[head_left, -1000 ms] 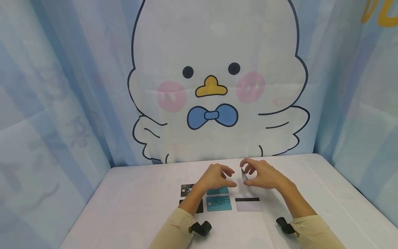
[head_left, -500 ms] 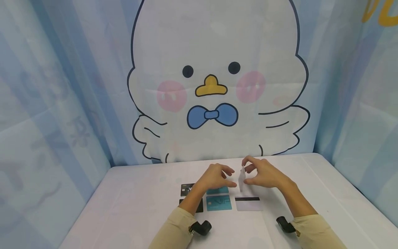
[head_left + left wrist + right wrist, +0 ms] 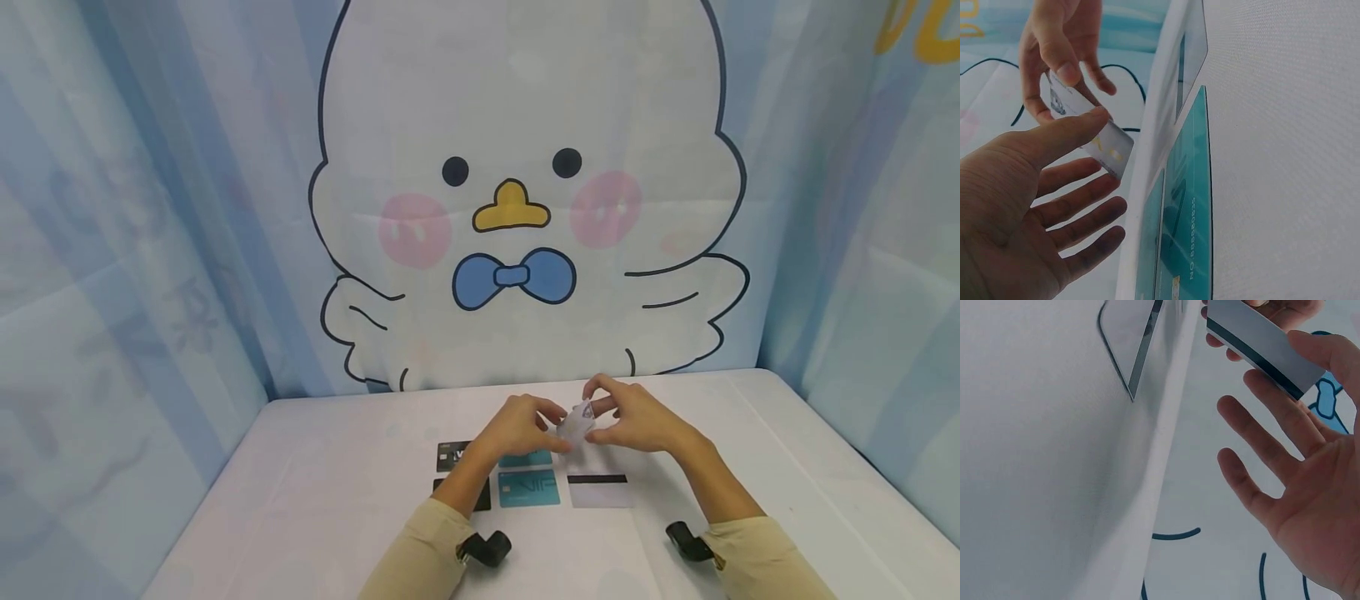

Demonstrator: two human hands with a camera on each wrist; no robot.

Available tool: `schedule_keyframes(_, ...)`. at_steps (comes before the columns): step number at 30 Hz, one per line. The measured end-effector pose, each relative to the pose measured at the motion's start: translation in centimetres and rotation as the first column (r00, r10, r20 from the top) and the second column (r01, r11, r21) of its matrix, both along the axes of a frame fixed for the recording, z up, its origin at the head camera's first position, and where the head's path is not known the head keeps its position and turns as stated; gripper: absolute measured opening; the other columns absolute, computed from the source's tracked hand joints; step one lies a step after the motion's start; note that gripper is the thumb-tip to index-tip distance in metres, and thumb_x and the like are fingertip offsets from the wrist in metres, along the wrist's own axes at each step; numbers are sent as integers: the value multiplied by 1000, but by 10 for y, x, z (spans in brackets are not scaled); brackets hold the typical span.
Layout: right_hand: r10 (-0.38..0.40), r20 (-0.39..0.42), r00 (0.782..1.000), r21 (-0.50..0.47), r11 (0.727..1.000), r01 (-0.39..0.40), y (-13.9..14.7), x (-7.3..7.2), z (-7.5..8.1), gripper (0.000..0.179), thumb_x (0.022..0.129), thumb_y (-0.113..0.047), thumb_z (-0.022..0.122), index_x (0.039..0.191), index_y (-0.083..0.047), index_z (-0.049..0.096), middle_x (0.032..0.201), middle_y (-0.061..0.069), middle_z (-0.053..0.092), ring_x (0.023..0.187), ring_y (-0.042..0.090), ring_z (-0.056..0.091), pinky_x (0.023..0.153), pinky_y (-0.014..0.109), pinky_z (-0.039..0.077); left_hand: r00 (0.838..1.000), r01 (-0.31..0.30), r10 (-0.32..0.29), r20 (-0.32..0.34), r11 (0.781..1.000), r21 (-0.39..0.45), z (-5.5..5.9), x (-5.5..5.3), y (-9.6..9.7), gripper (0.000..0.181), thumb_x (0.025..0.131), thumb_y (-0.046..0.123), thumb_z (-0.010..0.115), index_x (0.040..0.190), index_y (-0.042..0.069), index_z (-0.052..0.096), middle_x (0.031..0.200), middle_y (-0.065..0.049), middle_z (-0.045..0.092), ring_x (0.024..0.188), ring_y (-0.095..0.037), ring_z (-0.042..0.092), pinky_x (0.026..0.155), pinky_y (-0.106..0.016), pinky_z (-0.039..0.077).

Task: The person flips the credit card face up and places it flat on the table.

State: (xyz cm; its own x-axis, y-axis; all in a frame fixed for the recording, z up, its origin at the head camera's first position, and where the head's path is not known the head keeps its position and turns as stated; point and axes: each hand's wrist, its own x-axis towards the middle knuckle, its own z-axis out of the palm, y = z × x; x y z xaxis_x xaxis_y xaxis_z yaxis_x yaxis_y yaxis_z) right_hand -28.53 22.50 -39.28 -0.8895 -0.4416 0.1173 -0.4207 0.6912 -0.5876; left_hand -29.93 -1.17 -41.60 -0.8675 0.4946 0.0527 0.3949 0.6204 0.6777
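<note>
A white plastic card (image 3: 576,422) with a dark stripe on one side is held above the table, tilted, between both hands. My left hand (image 3: 516,425) pinches one end; in the left wrist view its thumb lies across the card's printed face (image 3: 1115,149) and its other fingers spread behind. At the opposite end, my right hand (image 3: 637,418) pinches the card between thumb and forefinger, the remaining fingers spread apart. The right wrist view shows the striped side (image 3: 1266,344). Below the hands lie teal VIP cards (image 3: 528,489) and a white card with a black stripe (image 3: 600,493).
Two black cards, an upper one (image 3: 450,456) and a lower one (image 3: 482,495), lie left of the teal ones, partly hidden by the left forearm. A white cloth covers the table (image 3: 337,500). Behind it hangs a curtain (image 3: 517,100) with a cartoon bird.
The right hand has turned the white card from nearly edge-on to a tilted position and brought it left to the left hand, which now holds its end too. The cards on the table have stayed put.
</note>
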Motion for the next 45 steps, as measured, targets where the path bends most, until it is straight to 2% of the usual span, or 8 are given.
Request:
schedule_keyframes(7,4,14,1000,-18,1000,-4,0,-1,0,50,85,-27,84,123,-15,56,122,12,77,117,33,68,96,58,55,1000,-1,1,8,1000,-18,0,1,0,51,80,34,91,126,19,74,115,0,75,95,-12,65,77,-24,57)
schedule_keyframes(16,-26,41,999,-39,999,27,4,-3,-4,50,84,-26,85,122,-15,56,123,14,76,115,35,70,90,48,60,1000,-23,22,-19,998,-59,-4,1,2,49,79,27,93,123,20,74,108,3,73,98,-16,65,83,-27,56)
schedule_keyframes(24,-13,48,999,-63,998,16,5,-4,-6,50,85,-26,85,123,-13,56,124,14,76,114,36,70,89,48,60,999,-36,36,-8,997,-64,-2,3,4,54,79,25,93,128,19,71,119,-1,72,105,-21,65,86,-30,57)
schedule_keyframes(27,-10,51,999,-66,998,13,6,-5,-6,50,85,-25,84,124,-13,56,124,14,76,113,36,71,88,47,60,999,-33,32,-3,998,-55,-3,3,4,53,79,25,93,127,19,71,118,-1,73,104,-20,65,86,-29,56)
schedule_keyframes(33,7,52,999,-77,997,-3,7,-5,-5,49,85,-24,84,123,-13,55,123,15,76,111,34,71,86,46,60,999,-23,21,-36,998,-55,-6,2,4,52,78,26,93,125,19,72,116,-1,73,102,-18,65,84,-27,56)
schedule_keyframes(40,25,42,999,-49,999,-23,10,-6,-6,48,85,-23,84,122,-12,55,121,16,76,111,33,72,87,46,60,998,-46,44,-36,997,-68,-7,1,5,51,78,27,93,125,19,73,113,2,73,96,-12,61,83,-28,56)
schedule_keyframes(45,9,24,1000,3,1000,-9,10,-6,-8,48,82,-23,86,118,-12,57,118,16,76,108,34,72,85,49,61,997,-69,64,-49,992,-102,-8,2,6,50,78,28,93,124,19,75,113,3,73,94,-11,61,82,-29,55)
